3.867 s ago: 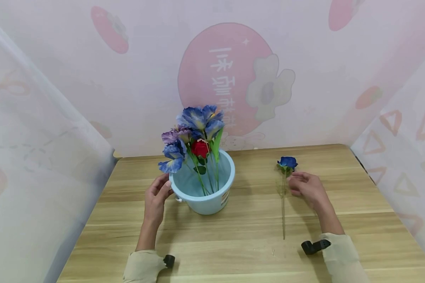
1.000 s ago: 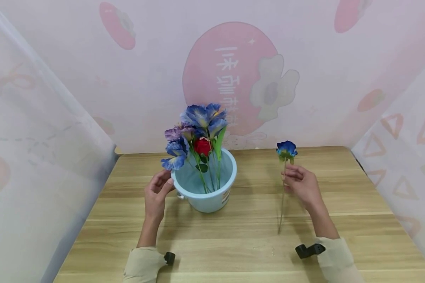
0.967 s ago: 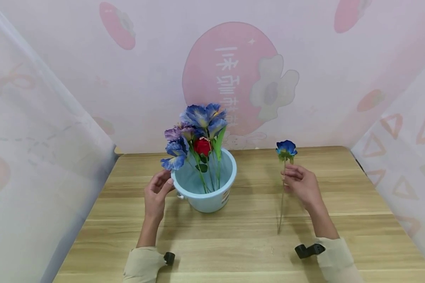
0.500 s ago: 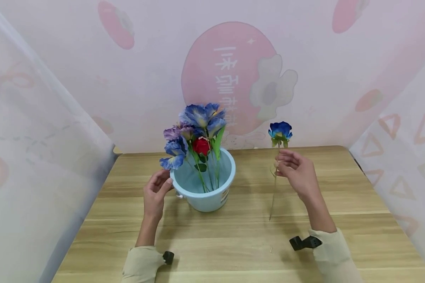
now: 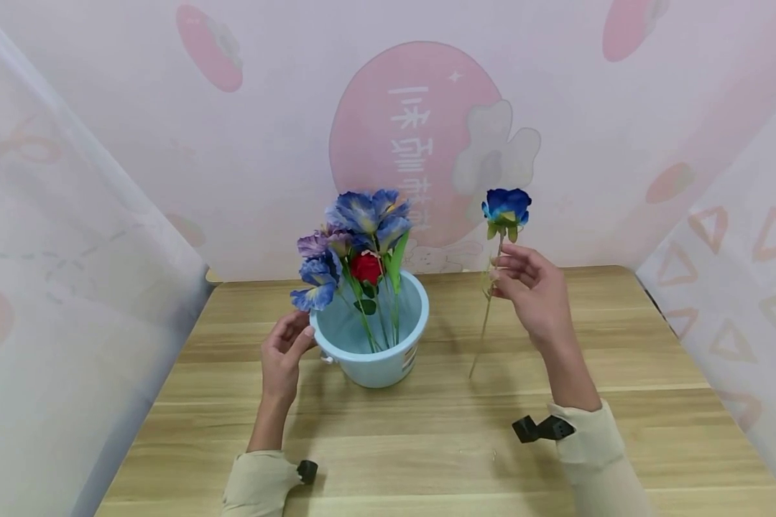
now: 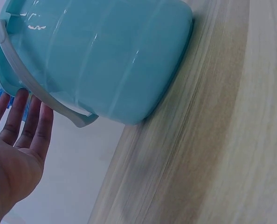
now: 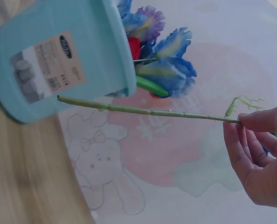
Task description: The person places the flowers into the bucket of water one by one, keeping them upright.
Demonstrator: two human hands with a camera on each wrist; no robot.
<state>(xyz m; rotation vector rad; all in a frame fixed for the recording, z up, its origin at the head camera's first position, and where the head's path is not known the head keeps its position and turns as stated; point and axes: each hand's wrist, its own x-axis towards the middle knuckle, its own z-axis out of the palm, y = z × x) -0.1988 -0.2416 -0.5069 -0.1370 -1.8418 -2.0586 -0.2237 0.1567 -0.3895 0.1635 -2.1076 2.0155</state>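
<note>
A light blue bucket [image 5: 373,370] stands on the wooden table, holding several artificial flowers. Among them are blue irises [image 5: 358,213], a purple bloom [image 5: 320,243] and a red rose [image 5: 366,268]. My left hand [image 5: 282,359] holds the bucket's left rim between thumb and fingers; the left wrist view shows fingertips by the rim and the pale handle [image 6: 45,95]. To the right of the bucket, my right hand [image 5: 535,294] pinches a blue rose [image 5: 507,207] by its stem just below the bloom. Its thin green stem [image 7: 148,111] slants down toward the bucket side, in the air.
The wood-grain table [image 5: 388,452] reaches back to a pale printed backdrop [image 5: 265,143], with similar panels at both sides. A printed label [image 7: 50,65] is on the bucket's side. Each sleeve carries a small black camera mount [image 5: 543,429].
My right hand has taken hold of the blue rose, raised it off the table and carried it a little left toward the bucket. The left hand and bucket stay in place.
</note>
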